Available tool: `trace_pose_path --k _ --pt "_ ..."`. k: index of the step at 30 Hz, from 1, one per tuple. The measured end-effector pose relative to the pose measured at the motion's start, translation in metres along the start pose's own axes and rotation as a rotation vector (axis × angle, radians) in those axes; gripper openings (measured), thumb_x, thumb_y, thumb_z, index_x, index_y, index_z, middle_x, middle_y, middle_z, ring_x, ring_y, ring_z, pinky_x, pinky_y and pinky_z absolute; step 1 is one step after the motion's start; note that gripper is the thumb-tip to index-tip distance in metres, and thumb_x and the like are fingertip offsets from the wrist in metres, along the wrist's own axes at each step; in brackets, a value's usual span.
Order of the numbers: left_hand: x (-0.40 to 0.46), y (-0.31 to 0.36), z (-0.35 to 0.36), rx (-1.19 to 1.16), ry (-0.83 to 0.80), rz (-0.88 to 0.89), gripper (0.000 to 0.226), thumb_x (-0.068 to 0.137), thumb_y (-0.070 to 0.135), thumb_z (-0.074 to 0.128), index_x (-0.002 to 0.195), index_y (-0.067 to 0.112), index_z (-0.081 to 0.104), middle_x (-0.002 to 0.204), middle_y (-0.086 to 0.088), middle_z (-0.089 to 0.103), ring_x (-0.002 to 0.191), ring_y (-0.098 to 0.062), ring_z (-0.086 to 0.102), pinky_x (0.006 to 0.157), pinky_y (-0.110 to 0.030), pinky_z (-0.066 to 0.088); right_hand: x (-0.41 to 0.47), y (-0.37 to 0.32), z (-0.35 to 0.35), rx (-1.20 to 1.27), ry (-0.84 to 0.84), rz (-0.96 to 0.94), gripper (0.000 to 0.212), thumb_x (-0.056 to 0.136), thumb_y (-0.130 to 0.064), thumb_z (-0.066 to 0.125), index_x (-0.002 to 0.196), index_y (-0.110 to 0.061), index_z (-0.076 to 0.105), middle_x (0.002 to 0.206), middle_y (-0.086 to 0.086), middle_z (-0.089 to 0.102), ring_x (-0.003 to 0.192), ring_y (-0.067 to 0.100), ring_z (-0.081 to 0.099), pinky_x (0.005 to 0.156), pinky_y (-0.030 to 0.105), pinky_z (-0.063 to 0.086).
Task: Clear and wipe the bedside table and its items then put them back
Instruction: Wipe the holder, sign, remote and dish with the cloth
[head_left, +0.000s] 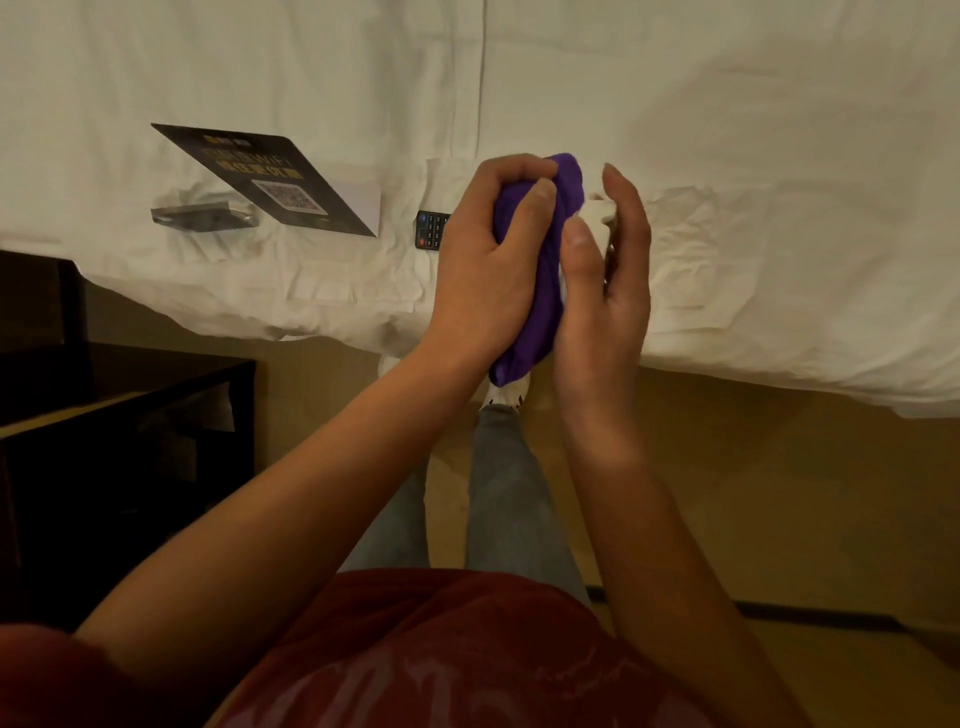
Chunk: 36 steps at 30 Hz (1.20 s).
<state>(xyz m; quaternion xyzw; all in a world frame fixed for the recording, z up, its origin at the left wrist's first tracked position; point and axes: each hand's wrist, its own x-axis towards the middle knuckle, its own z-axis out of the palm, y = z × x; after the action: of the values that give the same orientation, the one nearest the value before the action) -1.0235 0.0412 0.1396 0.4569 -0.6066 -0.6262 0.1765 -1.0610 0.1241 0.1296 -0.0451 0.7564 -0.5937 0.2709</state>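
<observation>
At frame centre, a left hand (488, 260) grips a purple cloth (550, 249) against a small white item (597, 221) pinched in the right hand (605, 291), above a white bed (753, 156); dark bedside table (130, 415) lower left.

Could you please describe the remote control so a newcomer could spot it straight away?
Look at the white bed, near its front edge. The remote control lies just left of the left hand. Unlike the flat dark card beside it, it is small, black and buttoned.
</observation>
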Motion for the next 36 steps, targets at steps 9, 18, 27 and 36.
trace_pose_path --k 9,18,27,36 --pt "0.005 0.007 -0.007 -0.045 -0.008 -0.061 0.017 0.105 0.016 0.048 0.099 0.015 0.063 0.091 0.007 0.066 0.082 -0.005 0.061 0.075 -0.025 0.051 -0.031 -0.007 0.015 -0.037 0.088 -0.235 0.053 0.095 -0.021 0.069 0.145 -0.014 0.053 0.145 0.008 0.055 0.137 0.023 0.052 0.111 0.04 0.048" --pt "-0.021 0.011 -0.017 -0.04 -0.041 0.07 0.018 0.105 0.006 0.046 0.102 0.001 0.063 0.094 0.0 0.067 0.089 -0.007 0.063 0.083 -0.023 0.049 0.017 -0.022 0.013 0.058 0.121 0.031 0.041 0.097 -0.034 0.065 0.136 -0.024 0.067 0.112 -0.011 0.075 0.103 0.006 0.07 0.083 0.023 0.059" --pt "0.005 0.018 -0.028 0.01 0.215 0.099 0.018 0.105 0.009 0.046 0.102 0.01 0.063 0.094 0.012 0.066 0.086 0.005 0.059 0.08 -0.015 0.044 -0.04 -0.022 0.014 0.018 -0.022 0.141 0.048 0.091 -0.044 0.064 0.137 -0.028 0.066 0.126 -0.016 0.07 0.118 -0.005 0.063 0.09 0.019 0.056" --pt "0.004 0.008 -0.018 -0.049 0.169 -0.078 0.021 0.106 0.018 0.045 0.108 0.01 0.064 0.098 0.008 0.066 0.083 0.003 0.06 0.075 -0.018 0.048 -0.018 -0.028 -0.002 -0.005 -0.006 0.093 0.028 0.092 -0.032 0.064 0.114 -0.023 0.079 0.104 -0.01 0.078 0.1 0.002 0.072 0.079 0.02 0.059"
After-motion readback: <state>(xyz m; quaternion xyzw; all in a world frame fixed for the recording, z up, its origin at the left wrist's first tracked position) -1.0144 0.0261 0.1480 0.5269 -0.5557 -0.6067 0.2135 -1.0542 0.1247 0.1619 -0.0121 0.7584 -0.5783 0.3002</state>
